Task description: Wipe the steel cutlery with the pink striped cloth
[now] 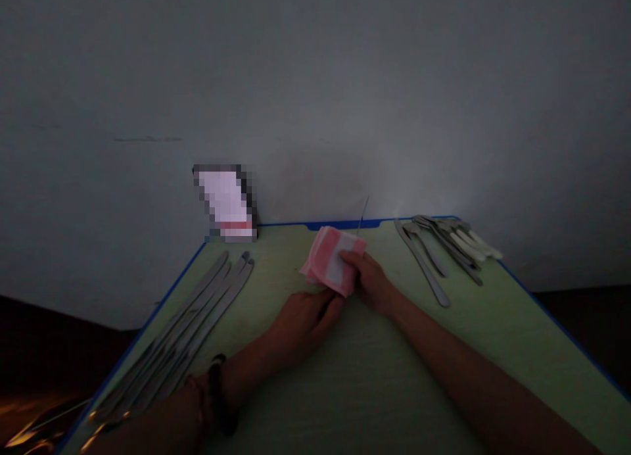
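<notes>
My right hand (372, 281) is closed around a folded pink and white cloth (331, 258), its thumb lying on top. From the cloth's far side a thin metal piece of cutlery (363, 213) sticks up, seen edge-on; its kind is not clear. My left hand (308, 323) is closed at the cloth's lower edge, in line with that metal piece. The cloth and fingers hide the end it grips. Several long metal table knives (197, 317) lie side by side left of my left forearm.
On the table's (394, 376) far right lie a knife-like piece (424, 264), a spoon (426, 248), more metal cutlery (451, 244) and white-handled pieces (473, 244). A blurred-out phone-like object (227, 202) leans against the wall (315, 100) at the back left. Blue edging borders the tabletop.
</notes>
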The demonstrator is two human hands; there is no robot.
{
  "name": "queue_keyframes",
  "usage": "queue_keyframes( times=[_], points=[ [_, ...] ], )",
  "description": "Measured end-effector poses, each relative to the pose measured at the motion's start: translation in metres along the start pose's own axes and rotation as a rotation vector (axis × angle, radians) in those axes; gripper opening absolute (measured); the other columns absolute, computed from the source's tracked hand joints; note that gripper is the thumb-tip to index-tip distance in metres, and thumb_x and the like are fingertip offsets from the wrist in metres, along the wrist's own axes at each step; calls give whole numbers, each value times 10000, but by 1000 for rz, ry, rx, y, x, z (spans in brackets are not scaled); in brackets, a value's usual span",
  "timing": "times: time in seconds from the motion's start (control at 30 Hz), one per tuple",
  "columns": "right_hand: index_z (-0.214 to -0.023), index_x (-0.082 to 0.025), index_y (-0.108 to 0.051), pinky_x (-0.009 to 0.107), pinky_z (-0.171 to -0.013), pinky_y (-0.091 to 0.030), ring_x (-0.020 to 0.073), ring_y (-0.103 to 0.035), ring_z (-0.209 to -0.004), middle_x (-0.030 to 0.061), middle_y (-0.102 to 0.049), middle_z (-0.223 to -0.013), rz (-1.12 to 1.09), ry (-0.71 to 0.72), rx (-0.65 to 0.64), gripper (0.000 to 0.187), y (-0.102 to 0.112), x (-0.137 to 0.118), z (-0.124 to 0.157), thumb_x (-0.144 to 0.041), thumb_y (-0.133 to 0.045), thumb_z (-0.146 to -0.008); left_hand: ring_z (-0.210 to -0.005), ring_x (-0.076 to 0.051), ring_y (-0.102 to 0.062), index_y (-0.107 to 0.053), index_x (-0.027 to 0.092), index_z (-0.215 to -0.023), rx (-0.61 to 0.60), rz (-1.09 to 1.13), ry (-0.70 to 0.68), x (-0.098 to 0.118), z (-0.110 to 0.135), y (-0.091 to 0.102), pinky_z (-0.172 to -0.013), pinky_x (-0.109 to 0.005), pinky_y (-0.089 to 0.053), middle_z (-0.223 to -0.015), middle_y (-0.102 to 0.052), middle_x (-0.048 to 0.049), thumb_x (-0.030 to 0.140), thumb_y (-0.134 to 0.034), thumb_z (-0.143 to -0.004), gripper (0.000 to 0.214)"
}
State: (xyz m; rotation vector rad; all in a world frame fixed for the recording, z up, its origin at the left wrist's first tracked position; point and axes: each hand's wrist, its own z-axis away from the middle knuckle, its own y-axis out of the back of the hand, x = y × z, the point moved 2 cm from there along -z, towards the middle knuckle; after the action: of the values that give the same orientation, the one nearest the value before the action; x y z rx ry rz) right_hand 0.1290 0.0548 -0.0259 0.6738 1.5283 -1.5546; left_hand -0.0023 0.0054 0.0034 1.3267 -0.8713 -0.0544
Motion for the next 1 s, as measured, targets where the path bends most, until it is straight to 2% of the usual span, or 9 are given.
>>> queue_keyframes(
  times=[0.17, 0.37, 0.63, 0.87, 1.0],
  points=[
    [-863, -172, -595, 318, -728, -470, 193, -608, -773, 21, -666, -765, -49, -7, 26, 308, -2, -1, -1, -401, -657, -666, -618, -152, -598, -582, 169, -849, -2, 44, 2, 0, 1, 2, -566, -238, -404, -723, -654, -25, 359, -286, -942, 364],
    [-866, -174, -600, 318, -723, -463, 185, -599, -748, 24, -664, -762, 15, -11, -2, 310, -1, -1, 0, -398, -665, -662, -683, -167, -616, -591, 168, -926, 17, 66, 3, 1, 2, 1, -600, -251, -422, -805, -671, -40, 373, -287, -944, 367],
    [-877, -173, -625, 304, -717, -459, 171, -591, -725, 27, -672, -784, 55, -1, -40, 283, 0, -1, 1, -355, -670, -665, -678, -167, -604, -577, 161, -865, 31, 43, 10, -1, 1, -2, -604, -256, -402, -807, -660, -45, 386, -303, -941, 363],
    [-850, -173, -595, 308, -714, -465, 184, -597, -738, 28, -660, -763, -61, 27, 92, 326, 4, 2, -5, -453, -629, -686, -508, -110, -464, -481, 176, -678, -75, 30, -70, -1, 2, 2, -489, -221, -314, -570, -489, 30, 404, -359, -902, 342],
    [-878, -181, -601, 308, -716, -456, 181, -592, -755, 28, -656, -788, 54, 51, 4, 360, 4, 1, -2, -501, -614, -713, -525, -108, -455, -483, 177, -689, -39, 35, -65, -5, 1, -1, -491, -217, -310, -600, -502, 26, 363, -403, -876, 276]
  ],
)
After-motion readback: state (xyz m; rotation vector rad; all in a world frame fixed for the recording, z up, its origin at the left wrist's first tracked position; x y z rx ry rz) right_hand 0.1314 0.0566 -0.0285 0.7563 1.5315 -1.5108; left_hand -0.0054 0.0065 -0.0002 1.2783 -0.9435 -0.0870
